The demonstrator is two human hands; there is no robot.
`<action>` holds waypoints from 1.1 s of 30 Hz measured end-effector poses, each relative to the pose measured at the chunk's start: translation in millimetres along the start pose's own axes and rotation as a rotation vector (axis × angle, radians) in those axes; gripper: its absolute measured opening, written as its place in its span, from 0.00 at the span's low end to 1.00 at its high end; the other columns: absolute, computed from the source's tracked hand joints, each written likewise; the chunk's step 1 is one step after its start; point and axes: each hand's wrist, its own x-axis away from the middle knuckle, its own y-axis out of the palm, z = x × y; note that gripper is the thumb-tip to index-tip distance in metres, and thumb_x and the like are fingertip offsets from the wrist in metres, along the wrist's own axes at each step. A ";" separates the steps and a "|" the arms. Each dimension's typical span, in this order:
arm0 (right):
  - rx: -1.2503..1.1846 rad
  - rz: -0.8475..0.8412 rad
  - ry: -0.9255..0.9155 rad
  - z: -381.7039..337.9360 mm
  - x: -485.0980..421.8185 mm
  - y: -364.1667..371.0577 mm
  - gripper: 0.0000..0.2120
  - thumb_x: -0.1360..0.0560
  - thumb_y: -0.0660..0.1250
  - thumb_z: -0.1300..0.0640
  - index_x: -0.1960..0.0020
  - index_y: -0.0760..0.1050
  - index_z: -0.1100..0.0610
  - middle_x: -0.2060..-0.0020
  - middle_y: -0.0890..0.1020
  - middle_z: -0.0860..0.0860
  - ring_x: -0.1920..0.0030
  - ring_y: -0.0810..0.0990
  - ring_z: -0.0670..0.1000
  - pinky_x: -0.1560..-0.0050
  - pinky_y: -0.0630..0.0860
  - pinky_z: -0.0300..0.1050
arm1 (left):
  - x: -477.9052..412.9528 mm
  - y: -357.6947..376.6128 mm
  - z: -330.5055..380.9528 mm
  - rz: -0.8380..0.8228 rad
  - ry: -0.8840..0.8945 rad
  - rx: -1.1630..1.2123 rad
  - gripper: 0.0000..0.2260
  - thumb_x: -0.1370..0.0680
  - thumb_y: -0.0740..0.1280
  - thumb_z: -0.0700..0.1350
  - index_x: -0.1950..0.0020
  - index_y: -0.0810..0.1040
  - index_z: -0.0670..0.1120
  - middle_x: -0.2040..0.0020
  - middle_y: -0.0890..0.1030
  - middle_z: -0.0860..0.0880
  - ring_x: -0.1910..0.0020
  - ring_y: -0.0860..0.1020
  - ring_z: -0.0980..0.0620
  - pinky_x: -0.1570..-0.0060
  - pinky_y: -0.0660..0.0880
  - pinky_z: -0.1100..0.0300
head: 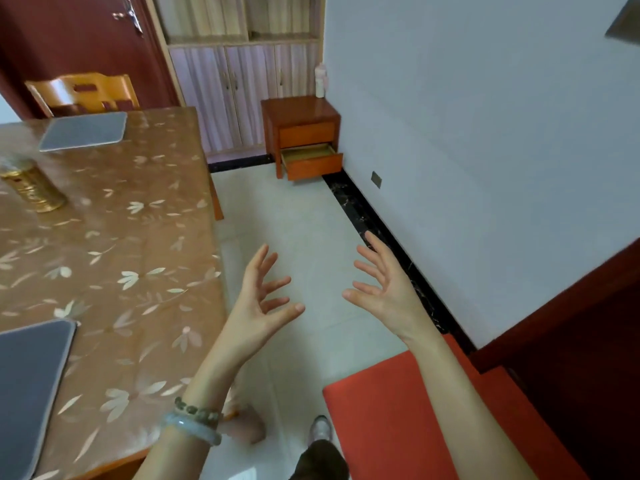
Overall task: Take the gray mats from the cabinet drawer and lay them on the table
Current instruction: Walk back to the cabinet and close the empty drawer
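Note:
Two gray mats lie on the table (138, 237): one gray mat (83, 131) at the far end, another gray mat (29, 389) at the near left edge, partly cut off. The small wooden cabinet (299, 110) stands against the far wall, its lower drawer (310, 161) pulled out; nothing shows inside it. My left hand (259, 306) and my right hand (384, 289) are raised over the floor beside the table, palms facing each other, fingers spread, holding nothing.
A gold canister (33, 187) stands on the table's left side. A wooden chair (86, 93) sits behind the table. A red cushioned seat (398, 427) is at the lower right, a dark wooden door frame (571, 341) beside it. Tiled floor (294, 220) runs toward the cabinet.

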 end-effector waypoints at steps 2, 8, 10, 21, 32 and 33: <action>-0.002 0.000 -0.002 -0.9 -40.4 -16.3 0.41 0.31 0.73 0.68 0.28 0.58 0.42 0.30 0.68 0.49 0.33 0.71 0.45 0.37 0.74 0.46 | -38.9 5.1 -2.0 0.023 -0.008 0.000 0.46 0.38 0.75 0.53 0.25 0.53 0.59 0.28 0.63 0.60 0.38 0.75 0.59 0.42 0.76 0.54; -0.002 -0.030 -0.017 -6.8 -135.7 -54.3 0.40 0.31 0.73 0.67 0.31 0.59 0.37 0.33 0.69 0.45 0.34 0.71 0.42 0.38 0.74 0.42 | -136.1 18.9 6.2 0.032 0.011 -0.025 0.43 0.37 0.75 0.54 0.27 0.54 0.64 0.28 0.63 0.60 0.38 0.75 0.58 0.43 0.76 0.55; -0.012 -0.033 -0.021 -7.0 -162.9 -65.7 0.40 0.31 0.72 0.68 0.32 0.59 0.37 0.33 0.69 0.45 0.35 0.71 0.42 0.38 0.74 0.42 | -164.0 24.2 6.1 0.040 0.012 -0.040 0.43 0.35 0.75 0.52 0.27 0.54 0.64 0.28 0.63 0.59 0.38 0.75 0.57 0.42 0.76 0.54; -0.028 -0.094 0.000 23.1 -325.8 -156.8 0.40 0.31 0.73 0.68 0.31 0.59 0.39 0.33 0.69 0.46 0.34 0.71 0.43 0.38 0.74 0.44 | -329.3 82.9 -25.2 0.102 -0.038 -0.065 0.42 0.32 0.75 0.48 0.26 0.55 0.62 0.26 0.63 0.56 0.38 0.76 0.56 0.42 0.76 0.52; 0.002 -0.207 0.006 36.8 -521.9 -280.1 0.43 0.31 0.72 0.68 0.30 0.55 0.36 0.30 0.66 0.47 0.33 0.70 0.47 0.38 0.73 0.44 | -526.1 167.9 -37.2 0.182 -0.077 -0.135 0.43 0.29 0.74 0.48 0.23 0.51 0.59 0.26 0.60 0.58 0.37 0.74 0.58 0.43 0.76 0.59; 0.001 -0.203 0.018 39.1 -534.0 -285.5 0.44 0.31 0.72 0.68 0.30 0.54 0.36 0.30 0.66 0.47 0.33 0.70 0.47 0.38 0.73 0.44 | -538.3 170.5 -39.8 0.187 -0.085 -0.138 0.43 0.29 0.74 0.47 0.23 0.50 0.59 0.26 0.61 0.58 0.37 0.74 0.59 0.44 0.76 0.61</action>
